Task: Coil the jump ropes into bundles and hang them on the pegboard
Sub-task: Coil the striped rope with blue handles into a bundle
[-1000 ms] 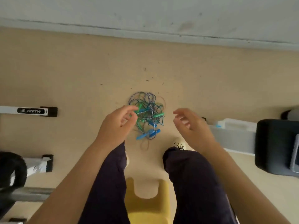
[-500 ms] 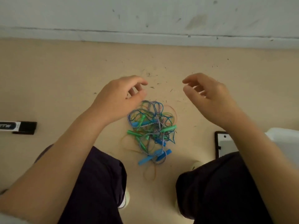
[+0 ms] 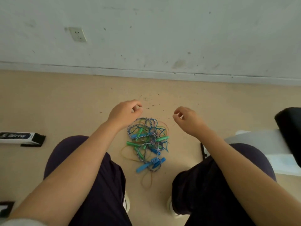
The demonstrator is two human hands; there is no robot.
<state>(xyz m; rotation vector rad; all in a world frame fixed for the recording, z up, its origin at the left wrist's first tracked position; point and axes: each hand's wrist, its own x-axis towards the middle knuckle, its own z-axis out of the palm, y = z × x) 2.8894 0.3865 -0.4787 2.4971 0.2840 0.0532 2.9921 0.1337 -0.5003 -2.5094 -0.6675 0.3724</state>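
Frame centre: one tangled pile of jump ropes point(image 3: 147, 142); left hand point(image 3: 125, 112) and right hand point(image 3: 189, 120) above it, both loosely curled, empty.

Blue-and-white striped jump ropes point(image 3: 147, 141) with blue and green handles lie on a beige floor point(image 3: 65, 101).

- Bare floor point(image 3: 65, 101) open between wall point(image 3: 162, 38) and tangled jump ropes point(image 3: 147, 142).
- Knees flanking the tangle left and right.
- Black-ended bar point(image 3: 21, 138) far left, dark block point(image 3: 290, 131) far right.
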